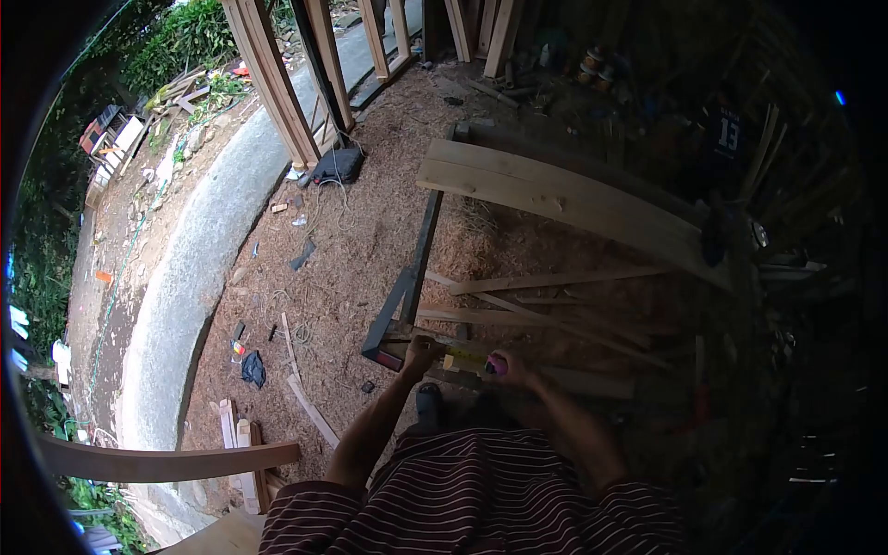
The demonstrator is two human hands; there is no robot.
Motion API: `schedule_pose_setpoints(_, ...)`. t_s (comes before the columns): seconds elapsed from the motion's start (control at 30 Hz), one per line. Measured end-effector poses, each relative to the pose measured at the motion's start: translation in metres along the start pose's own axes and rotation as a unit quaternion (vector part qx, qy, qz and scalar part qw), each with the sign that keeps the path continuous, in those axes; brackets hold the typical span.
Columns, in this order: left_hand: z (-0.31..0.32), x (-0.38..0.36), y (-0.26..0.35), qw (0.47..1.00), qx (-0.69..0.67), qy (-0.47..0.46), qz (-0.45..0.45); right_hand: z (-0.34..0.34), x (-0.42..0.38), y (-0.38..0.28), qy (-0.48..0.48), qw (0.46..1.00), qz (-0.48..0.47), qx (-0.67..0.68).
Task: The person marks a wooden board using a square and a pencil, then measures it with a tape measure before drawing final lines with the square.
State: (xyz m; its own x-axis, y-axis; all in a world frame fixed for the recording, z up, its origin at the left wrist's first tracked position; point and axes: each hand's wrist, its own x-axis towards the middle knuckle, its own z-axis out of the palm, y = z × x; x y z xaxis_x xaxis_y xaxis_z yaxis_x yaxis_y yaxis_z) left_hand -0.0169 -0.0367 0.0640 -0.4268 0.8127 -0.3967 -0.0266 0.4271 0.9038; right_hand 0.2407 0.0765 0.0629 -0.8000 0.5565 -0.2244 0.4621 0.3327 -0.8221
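Observation:
My right hand [520, 370] is closed around a pink tape measure [498, 363]. Its yellow blade [470, 355] runs out leftward to my left hand [421, 355], whose fingers are closed at the far end of it; the fingertips are dark and small. Just under the blade lies a short pale piece of wood [453, 363]. Both hands are low over a dark bench frame [400, 310], my left hand beside its grey corner.
A wide plank [555, 190] lies across the frame's far end. Several thin boards [555, 280] rest over wood shavings. Upright posts [277, 92], a black case [339, 166] and a curved concrete kerb [180, 305] stand left. A person in a numbered shirt [728, 134] is at far right.

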Motion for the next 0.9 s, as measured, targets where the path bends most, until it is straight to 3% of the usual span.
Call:
schedule_pose_setpoints(0.07, -0.003, -0.005, 0.009, 0.989, -0.113, 0.023, -0.092, 0.003, 0.001, -0.008, 0.007, 1.0, 0.005, -0.005)
schedule_pose_setpoints(0.2, -0.007, -0.002, -0.004, 0.982, -0.111, 0.019, -0.149, 0.005, 0.003, -0.01, 0.022, 1.0, 0.014, -0.015)
schedule_pose_setpoints(0.27, -0.012, 0.005, -0.018, 0.968, -0.186, -0.053, -0.16, 0.008, 0.006, -0.009, 0.031, 0.999, 0.015, -0.03)
schedule_pose_setpoints(0.4, -0.011, 0.003, -0.013, 0.981, -0.129, -0.02, -0.143, 0.012, 0.01, -0.007, 0.056, 0.996, 0.045, -0.062)
schedule_pose_setpoints(0.47, -0.015, 0.007, -0.015, 0.97, -0.184, -0.01, -0.159, 0.016, 0.017, -0.001, 0.051, 0.996, 0.055, -0.05)
schedule_pose_setpoints(0.7, -0.014, 0.009, -0.025, 0.97, -0.185, 0.024, -0.157, 0.008, 0.018, -0.035, 0.028, 0.992, 0.117, -0.043)
schedule_pose_setpoints(0.77, -0.012, 0.01, -0.03, 0.99, -0.091, 0.023, -0.105, 0.007, 0.016, -0.045, 0.04, 0.991, 0.102, -0.071)
schedule_pose_setpoints(0.9, -0.006, -0.002, -0.024, 0.987, -0.105, 0.022, -0.119, 0.012, 0.016, -0.047, 0.05, 0.987, 0.086, -0.127)
